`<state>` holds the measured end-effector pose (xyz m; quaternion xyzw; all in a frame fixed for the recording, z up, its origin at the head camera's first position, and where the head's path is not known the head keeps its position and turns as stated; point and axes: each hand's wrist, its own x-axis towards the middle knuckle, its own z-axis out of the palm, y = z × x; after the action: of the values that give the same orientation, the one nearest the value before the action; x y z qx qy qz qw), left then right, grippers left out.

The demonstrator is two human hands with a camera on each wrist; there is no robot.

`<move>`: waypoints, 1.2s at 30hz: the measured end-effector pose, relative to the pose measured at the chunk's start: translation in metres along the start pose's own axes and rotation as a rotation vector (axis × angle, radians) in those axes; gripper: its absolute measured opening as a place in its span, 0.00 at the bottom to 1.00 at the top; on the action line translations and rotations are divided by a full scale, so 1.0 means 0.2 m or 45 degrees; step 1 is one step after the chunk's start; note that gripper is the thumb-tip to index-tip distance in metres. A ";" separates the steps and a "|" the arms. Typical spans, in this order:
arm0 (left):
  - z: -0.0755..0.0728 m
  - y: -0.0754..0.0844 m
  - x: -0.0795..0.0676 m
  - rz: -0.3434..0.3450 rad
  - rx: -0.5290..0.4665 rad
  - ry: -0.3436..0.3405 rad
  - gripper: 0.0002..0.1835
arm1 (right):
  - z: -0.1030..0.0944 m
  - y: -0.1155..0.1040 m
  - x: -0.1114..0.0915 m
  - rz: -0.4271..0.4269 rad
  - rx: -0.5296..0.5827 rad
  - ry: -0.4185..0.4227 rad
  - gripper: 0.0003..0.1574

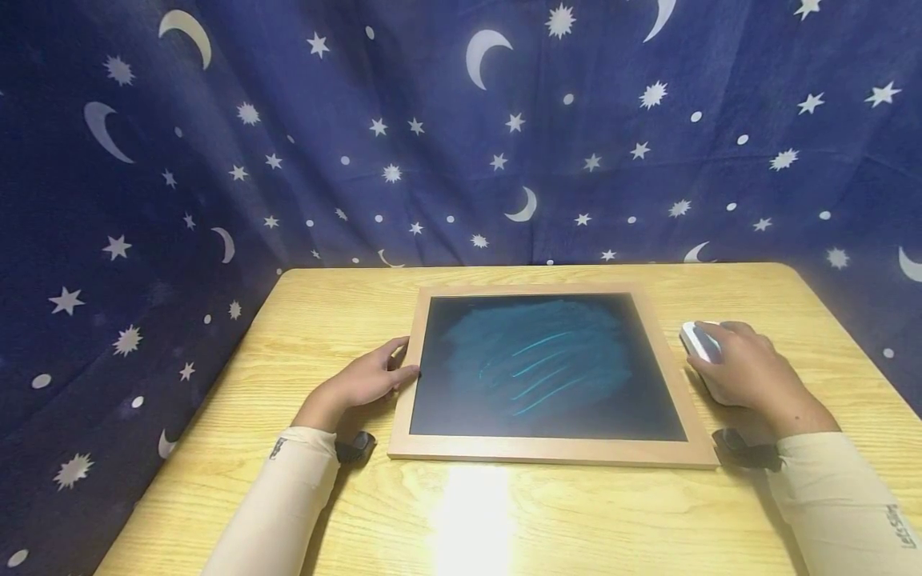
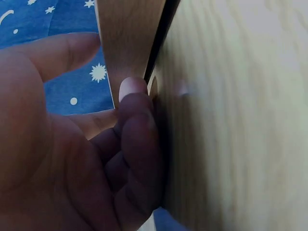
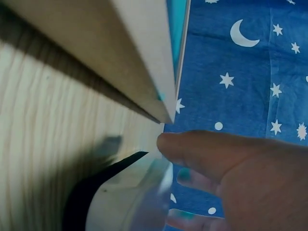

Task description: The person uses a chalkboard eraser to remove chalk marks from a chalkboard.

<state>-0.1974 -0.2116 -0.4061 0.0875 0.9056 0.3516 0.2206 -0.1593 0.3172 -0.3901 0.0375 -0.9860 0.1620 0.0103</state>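
Observation:
A wood-framed chalkboard [image 1: 547, 450] lies flat on the table, its dark face smeared with teal chalk and crossed by several brighter teal strokes. At its left side, my left hand [image 1: 367, 376] holds the frame [image 2: 127, 48], thumb over the top and curled fingers against the outer edge. To the right of the board, my right hand [image 1: 749, 368] grips a white chalkboard eraser [image 1: 699, 342] that is at the tabletop. The eraser's dark underside shows in the right wrist view, where teal dust marks the fingertips [image 3: 185, 175]. The hand hides part of the eraser.
A light wood-grain table [image 1: 331, 312] bears everything. Behind and to the left hangs a dark blue curtain [image 1: 432, 104] with moons and stars. Dark straps with small devices [image 1: 356, 450] sit at both wrists, close to the board's lower corners.

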 end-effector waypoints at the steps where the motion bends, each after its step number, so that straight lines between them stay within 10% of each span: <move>1: 0.00 0.00 0.00 -0.005 0.015 0.008 0.41 | 0.00 0.00 0.00 0.005 -0.006 -0.016 0.39; 36: 0.04 0.02 -0.01 -0.022 0.216 0.109 0.41 | 0.03 0.04 0.01 -0.020 -0.059 -0.017 0.41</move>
<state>-0.1927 -0.2039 -0.4072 0.0829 0.9415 0.2749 0.1764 -0.1619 0.3223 -0.3991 0.0461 -0.9892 0.1387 0.0059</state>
